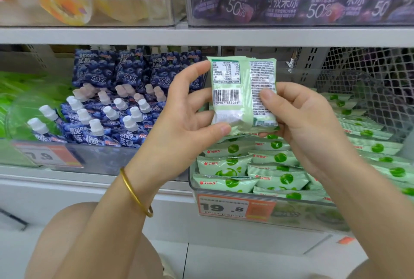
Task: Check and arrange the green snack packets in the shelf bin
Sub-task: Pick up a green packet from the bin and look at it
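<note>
Shelving fills your view, with a grey shelf board running across the upper part and clear bins of yellow and purple jelly packs above it. Below it on the left sits a bin of blue spouted pouches with white caps. To the right, near you, the clear shelf bin holds the green snack packets, stacked in rows with their fronts up. Black mesh stands at its far right.

Your left hand and right hand are raised together above that bin. Between them the held packet stands upright, its printed back and barcode toward you. Your left thumb pinches its lower left corner, your left index finger lies along the upper left edge, and the other fingers curl behind. Your right thumb presses on the right half of the back, with the right fingers curled behind and under it.

An orange and white price tag reading 19.8 hangs on the bin's front. A gold bangle circles your left wrist.
</note>
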`<move>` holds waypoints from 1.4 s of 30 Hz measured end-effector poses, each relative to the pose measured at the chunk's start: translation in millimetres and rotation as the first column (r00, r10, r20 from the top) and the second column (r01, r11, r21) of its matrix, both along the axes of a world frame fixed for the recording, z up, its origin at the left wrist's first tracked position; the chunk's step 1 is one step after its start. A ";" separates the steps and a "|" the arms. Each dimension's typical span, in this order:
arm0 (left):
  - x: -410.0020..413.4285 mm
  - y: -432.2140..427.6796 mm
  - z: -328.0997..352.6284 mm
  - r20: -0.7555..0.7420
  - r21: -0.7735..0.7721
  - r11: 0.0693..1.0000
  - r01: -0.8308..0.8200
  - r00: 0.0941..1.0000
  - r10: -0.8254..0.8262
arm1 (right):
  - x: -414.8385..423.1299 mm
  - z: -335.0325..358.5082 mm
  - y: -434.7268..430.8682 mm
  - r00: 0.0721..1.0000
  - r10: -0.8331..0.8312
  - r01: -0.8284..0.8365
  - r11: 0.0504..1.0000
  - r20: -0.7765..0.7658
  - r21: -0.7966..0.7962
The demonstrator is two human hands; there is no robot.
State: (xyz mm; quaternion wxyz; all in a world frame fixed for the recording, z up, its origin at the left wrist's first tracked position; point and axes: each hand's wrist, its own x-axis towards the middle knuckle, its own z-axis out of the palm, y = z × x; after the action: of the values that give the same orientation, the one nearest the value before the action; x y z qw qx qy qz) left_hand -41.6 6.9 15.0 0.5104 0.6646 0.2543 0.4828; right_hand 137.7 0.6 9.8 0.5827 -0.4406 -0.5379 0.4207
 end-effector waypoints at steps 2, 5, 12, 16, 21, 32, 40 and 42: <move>-0.1 -0.4 0.6 -0.008 0.000 1.000 0.001 1.000 -0.001 | -0.5 -0.9 0.2 1.000 -0.014 0.014 1.000 0.013 0.016; 0.5 -0.7 0.1 -0.024 0.013 1.000 -0.012 1.000 0.012 | -2.0 -3.0 -0.1 0.997 -0.050 0.046 0.997 0.062 0.058; 0.1 -1.1 -1.5 0.010 0.016 1.000 -0.010 1.000 0.009 | -5.9 -4.9 -1.7 0.998 -0.059 0.060 0.994 -0.016 0.093; 1.1 -0.9 -3.1 0.023 0.017 1.000 -0.009 1.000 0.009 | -5.8 -5.6 -2.3 0.998 -0.064 0.067 0.989 -0.025 0.129; 1.5 0.0 -3.8 0.004 0.018 0.999 -0.027 1.000 0.026 | -8.0 -7.7 -1.2 0.998 -0.062 0.064 0.990 -0.018 0.128; -4.8 -0.3 -3.8 -0.077 0.043 0.997 0.060 0.995 -0.057 | -7.3 -4.5 -4.3 0.996 -0.091 0.090 0.991 0.003 0.101; -8.2 0.9 -4.5 -0.059 -0.002 0.997 0.077 0.995 -0.077 | -9.8 -1.9 -7.1 0.996 -0.085 0.084 0.992 -0.001 0.097; -9.2 2.3 -4.6 -0.067 0.000 0.997 0.072 0.995 -0.072 | -10.0 -1.8 -6.7 0.996 -0.091 0.092 0.991 -0.009 0.093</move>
State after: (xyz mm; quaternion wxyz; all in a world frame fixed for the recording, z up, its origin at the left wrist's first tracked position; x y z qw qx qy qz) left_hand -50.8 9.2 10.4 0.5179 0.6897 0.2467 0.4418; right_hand 127.7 -6.1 8.1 0.6225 -0.4361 -0.5350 0.3688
